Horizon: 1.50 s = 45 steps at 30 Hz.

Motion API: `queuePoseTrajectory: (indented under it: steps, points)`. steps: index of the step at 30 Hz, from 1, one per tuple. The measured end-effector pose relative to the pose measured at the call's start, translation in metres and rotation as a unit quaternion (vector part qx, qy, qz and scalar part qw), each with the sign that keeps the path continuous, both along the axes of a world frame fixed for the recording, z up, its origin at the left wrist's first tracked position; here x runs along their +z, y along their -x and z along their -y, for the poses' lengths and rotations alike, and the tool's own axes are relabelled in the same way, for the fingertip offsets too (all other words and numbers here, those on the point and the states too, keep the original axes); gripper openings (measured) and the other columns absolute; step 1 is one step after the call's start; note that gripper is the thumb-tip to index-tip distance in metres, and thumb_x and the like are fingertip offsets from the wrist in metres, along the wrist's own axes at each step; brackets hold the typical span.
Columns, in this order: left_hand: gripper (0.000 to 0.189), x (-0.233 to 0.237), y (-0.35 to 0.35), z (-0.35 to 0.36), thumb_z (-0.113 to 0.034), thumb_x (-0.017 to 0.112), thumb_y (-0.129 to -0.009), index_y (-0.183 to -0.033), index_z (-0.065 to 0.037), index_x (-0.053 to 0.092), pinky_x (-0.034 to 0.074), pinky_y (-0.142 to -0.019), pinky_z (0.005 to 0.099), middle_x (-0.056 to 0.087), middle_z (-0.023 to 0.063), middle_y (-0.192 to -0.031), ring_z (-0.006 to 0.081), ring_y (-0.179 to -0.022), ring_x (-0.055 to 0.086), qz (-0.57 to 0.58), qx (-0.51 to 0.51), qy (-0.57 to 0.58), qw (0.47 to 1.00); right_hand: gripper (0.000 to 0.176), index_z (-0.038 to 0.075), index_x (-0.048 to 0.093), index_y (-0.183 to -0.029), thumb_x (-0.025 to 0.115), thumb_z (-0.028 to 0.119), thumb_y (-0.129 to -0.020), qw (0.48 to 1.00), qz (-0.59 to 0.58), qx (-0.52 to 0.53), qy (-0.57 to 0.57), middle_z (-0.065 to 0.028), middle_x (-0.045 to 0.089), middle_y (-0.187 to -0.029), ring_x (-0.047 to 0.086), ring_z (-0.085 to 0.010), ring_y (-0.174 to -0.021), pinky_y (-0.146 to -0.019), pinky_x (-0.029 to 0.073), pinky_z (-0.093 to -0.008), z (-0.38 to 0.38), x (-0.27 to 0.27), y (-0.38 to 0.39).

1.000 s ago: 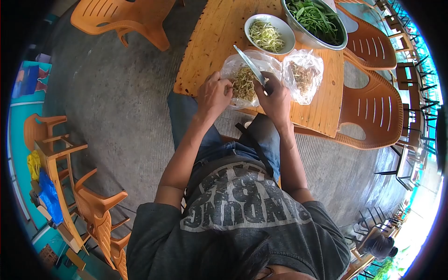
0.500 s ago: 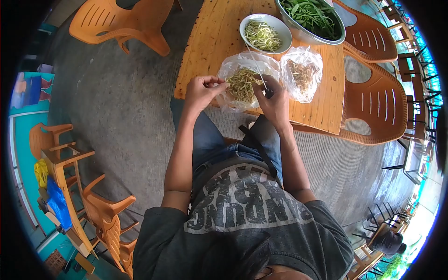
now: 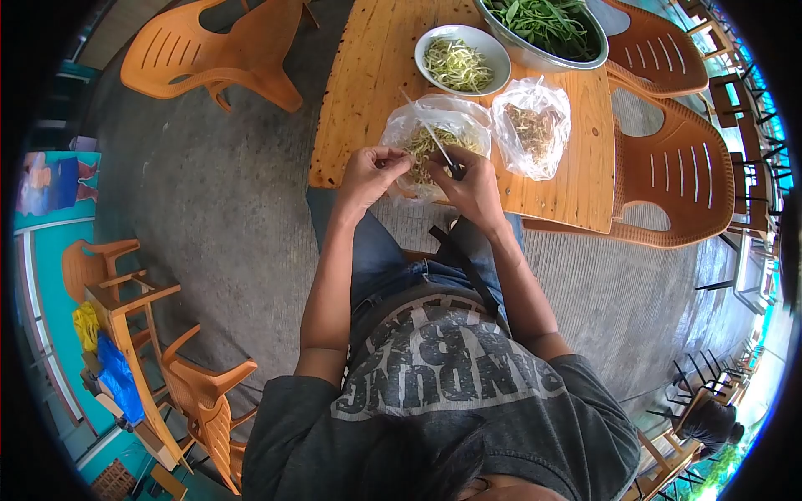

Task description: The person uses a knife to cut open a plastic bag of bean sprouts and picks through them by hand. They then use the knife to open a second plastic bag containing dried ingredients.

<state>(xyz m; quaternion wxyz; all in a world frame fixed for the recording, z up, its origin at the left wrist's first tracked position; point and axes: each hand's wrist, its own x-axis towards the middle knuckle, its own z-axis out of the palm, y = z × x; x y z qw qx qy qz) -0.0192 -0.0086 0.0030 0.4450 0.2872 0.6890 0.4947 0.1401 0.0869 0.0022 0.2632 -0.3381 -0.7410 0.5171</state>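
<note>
My right hand (image 3: 473, 188) is closed around the black handle of a thin-bladed knife (image 3: 428, 128), whose blade slants up and left over the clear plastic bag (image 3: 399, 125). Bean sprouts (image 3: 423, 147) lie in that opened bag near the table's front edge, partly covered by my hands. My left hand (image 3: 365, 182) is at the bag's left side with thumb and fingertips pinched together; whatever is between them is too small to make out. Beyond the bag, a white bowl (image 3: 503, 73) contains paler sprouts (image 3: 458, 65).
Right of the sprouts sits another clear bag (image 3: 555, 104) with brownish scraps (image 3: 532, 132). A metal basin (image 3: 535, 57) of green leaves (image 3: 547, 25) stands at the back of the wooden table (image 3: 355, 79). Orange chairs (image 3: 681, 171) line the right side; another chair (image 3: 242, 50) is at left.
My right hand has moved left and down, closer to my left hand, and the knife blade leans further left. The whole view has shifted slightly.
</note>
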Motion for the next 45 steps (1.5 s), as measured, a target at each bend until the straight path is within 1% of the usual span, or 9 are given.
queuePoseTrajectory:
  steps: [5, 8, 14, 22, 29, 38, 41, 44, 45]
  points:
    - [0.024, 0.000, -0.001, -0.003, -0.020, 0.070, -0.080, -0.092, 0.001, 0.068, 0.044, -0.068, 0.0218, 0.065, 0.0033, -0.081, 0.0080, -0.074, 0.058, -0.041, -0.027, 0.009, 0.999, 0.024, -0.005, 0.065, -0.090, 0.068, 0.017, -0.079, 0.997, -0.061, -0.031, 0.029, -0.0145, 0.064, -0.069, 0.057, -0.0150, -0.059, -0.059, 0.046, -0.0312, -0.009, -0.006, -0.001]
    - [0.024, -0.001, -0.001, -0.004, -0.019, 0.071, -0.080, -0.092, 0.002, 0.068, 0.044, -0.068, 0.0219, 0.064, 0.0027, -0.080, 0.0078, -0.073, 0.057, -0.027, -0.025, -0.004, 0.999, 0.026, -0.005, 0.065, -0.090, 0.069, 0.018, -0.079, 0.998, 0.037, -0.031, -0.039, -0.0122, 0.062, -0.065, 0.054, -0.0118, -0.058, -0.056, 0.045, -0.0303, -0.012, 0.006, -0.007]
    - [0.022, -0.002, -0.005, -0.006, -0.019, 0.070, -0.081, -0.091, 0.001, 0.069, 0.043, -0.068, 0.0211, 0.064, 0.0012, -0.080, 0.0063, -0.073, 0.055, -0.007, -0.018, -0.020, 1.000, 0.026, -0.004, 0.066, -0.087, 0.072, 0.020, -0.077, 0.999, -0.011, -0.031, 0.031, -0.0103, 0.060, -0.062, 0.050, -0.0100, -0.056, -0.054, 0.043, -0.0295, -0.005, 0.006, -0.006]
    - [0.019, -0.004, -0.009, -0.009, -0.017, 0.065, -0.086, -0.091, 0.000, 0.068, 0.042, -0.069, 0.0210, 0.063, -0.0008, -0.080, 0.0051, -0.076, 0.054, -0.012, -0.032, -0.046, 0.998, 0.022, -0.003, 0.066, -0.087, 0.070, 0.017, -0.078, 0.999, -0.009, -0.027, 0.022, -0.0091, 0.057, -0.060, 0.047, -0.0095, -0.055, -0.053, 0.042, -0.0287, -0.003, 0.002, -0.003]
    - [0.017, -0.015, -0.013, -0.007, -0.017, 0.065, -0.087, -0.087, 0.000, 0.067, 0.040, -0.054, 0.0198, 0.059, -0.0025, -0.068, 0.0027, -0.061, 0.050, -0.007, -0.022, -0.093, 0.995, 0.023, -0.004, 0.067, -0.089, 0.070, 0.017, -0.078, 1.000, -0.009, -0.004, 0.000, -0.0082, 0.060, -0.062, 0.049, -0.0092, -0.057, -0.055, 0.043, -0.0283, -0.001, 0.010, -0.003]
    - [0.018, -0.007, -0.012, -0.005, -0.017, 0.062, -0.089, -0.089, 0.000, 0.068, 0.043, -0.065, 0.0205, 0.064, -0.0015, -0.078, 0.0035, -0.074, 0.054, 0.004, -0.036, -0.065, 0.997, 0.022, -0.004, 0.066, -0.088, 0.069, 0.016, -0.080, 0.998, -0.029, -0.035, 0.040, -0.0070, 0.060, -0.063, 0.049, -0.0065, -0.058, -0.054, 0.042, -0.0258, 0.000, -0.009, -0.002]
    - [0.018, -0.011, -0.014, -0.007, -0.017, 0.065, -0.087, -0.086, 0.001, 0.069, 0.043, -0.060, 0.0226, 0.064, -0.0009, -0.072, 0.0043, -0.068, 0.054, -0.051, 0.003, -0.074, 0.996, 0.020, -0.004, 0.065, -0.087, 0.068, 0.015, -0.082, 0.998, -0.041, -0.041, 0.032, -0.0058, 0.060, -0.063, 0.048, -0.0059, -0.058, -0.053, 0.041, -0.0250, -0.009, -0.008, -0.004]
    - [0.019, -0.002, -0.017, -0.007, -0.018, 0.069, -0.083, -0.083, 0.001, 0.069, 0.042, -0.055, 0.0246, 0.061, -0.0002, -0.064, 0.0054, -0.060, 0.051, -0.305, 0.008, -0.084, 0.949, 0.018, -0.004, 0.065, -0.086, 0.066, 0.014, -0.084, 0.995, -0.081, -0.041, 0.043, -0.0041, 0.059, -0.063, 0.048, -0.0054, -0.058, -0.053, 0.040, -0.0242, -0.015, -0.010, -0.005]
    - [0.018, 0.000, -0.019, -0.007, -0.018, 0.069, -0.083, -0.083, 0.000, 0.069, 0.041, -0.054, 0.0246, 0.060, -0.0002, -0.062, 0.0057, -0.058, 0.051, -0.317, 0.013, -0.071, 0.946, 0.018, -0.004, 0.065, -0.086, 0.066, 0.013, -0.084, 0.993, -0.094, -0.039, 0.051, -0.0036, 0.059, -0.063, 0.048, -0.0052, -0.058, -0.053, 0.040, -0.0239, -0.014, -0.010, -0.006]
